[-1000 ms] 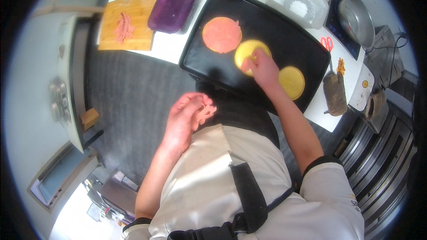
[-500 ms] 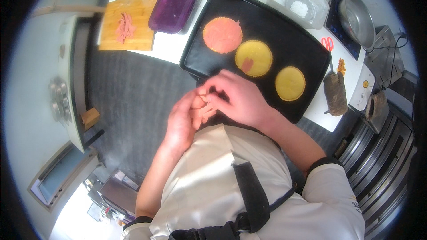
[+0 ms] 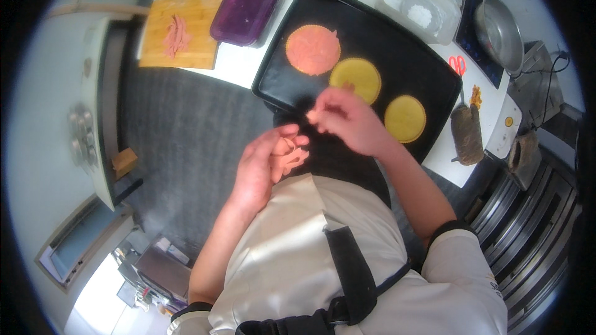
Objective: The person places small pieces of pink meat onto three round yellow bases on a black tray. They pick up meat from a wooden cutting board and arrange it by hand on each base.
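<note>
Rightward, pink slices (image 3: 292,160) jut from the left hand (image 3: 253,167).

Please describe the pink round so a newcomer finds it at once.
Find the black tray on the white table. At the left end of its slanting row of three lies the pink round. Pink covers it, while the middle round and right round look mostly yellow.

Kitchen: baking tray (image 3: 391,43), chopping board (image 3: 202,49)

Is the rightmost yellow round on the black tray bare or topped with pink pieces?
Bare: the rightmost yellow round shows plain yellow right across to its ridged rim.
</note>
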Action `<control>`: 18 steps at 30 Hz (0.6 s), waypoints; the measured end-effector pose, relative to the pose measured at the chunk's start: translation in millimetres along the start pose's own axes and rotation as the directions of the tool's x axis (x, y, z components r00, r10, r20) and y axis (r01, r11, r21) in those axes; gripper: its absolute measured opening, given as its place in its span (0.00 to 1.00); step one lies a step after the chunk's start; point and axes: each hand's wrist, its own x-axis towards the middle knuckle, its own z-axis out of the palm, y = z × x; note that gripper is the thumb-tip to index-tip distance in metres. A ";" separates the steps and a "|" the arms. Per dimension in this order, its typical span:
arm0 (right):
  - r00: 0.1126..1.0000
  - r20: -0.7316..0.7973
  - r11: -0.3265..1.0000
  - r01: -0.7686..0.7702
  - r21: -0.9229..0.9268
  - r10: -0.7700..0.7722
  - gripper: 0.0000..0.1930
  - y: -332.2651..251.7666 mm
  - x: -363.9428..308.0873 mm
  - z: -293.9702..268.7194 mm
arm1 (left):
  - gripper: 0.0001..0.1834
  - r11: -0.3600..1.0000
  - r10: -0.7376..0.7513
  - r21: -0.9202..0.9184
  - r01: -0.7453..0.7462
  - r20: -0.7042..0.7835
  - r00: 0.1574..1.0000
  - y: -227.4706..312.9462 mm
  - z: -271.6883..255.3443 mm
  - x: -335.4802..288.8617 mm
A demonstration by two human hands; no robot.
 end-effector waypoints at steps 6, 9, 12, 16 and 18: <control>0.965 -0.256 0.996 -0.072 -0.052 0.056 0.10 25.4 10.3 -77.0 | 0.23 1.000 -0.002 0.007 0.003 -0.022 1.000 -1.1 1.1 -0.9; 0.934 -0.344 0.990 -0.124 -0.066 0.094 0.11 44.9 17.2 -106.0 | 0.23 1.000 -0.002 0.005 0.002 -0.014 1.000 -1.8 0.3 0.3; 0.920 -0.383 0.989 -0.120 -0.082 0.080 0.13 66.1 29.0 -122.3 | 0.23 1.000 -0.005 0.005 0.005 -0.004 1.000 -2.4 0.9 2.1; 0.877 -0.479 0.920 -0.209 -0.332 0.026 0.15 89.1 42.0 -129.2 | 0.23 1.000 0.004 0.003 -0.004 0.001 1.000 -2.8 1.7 2.2; 0.871 -0.491 0.875 -0.257 -0.410 0.026 0.17 95.8 46.6 -130.4 | 0.23 1.000 0.008 0.006 -0.009 0.007 1.000 -2.6 1.7 2.4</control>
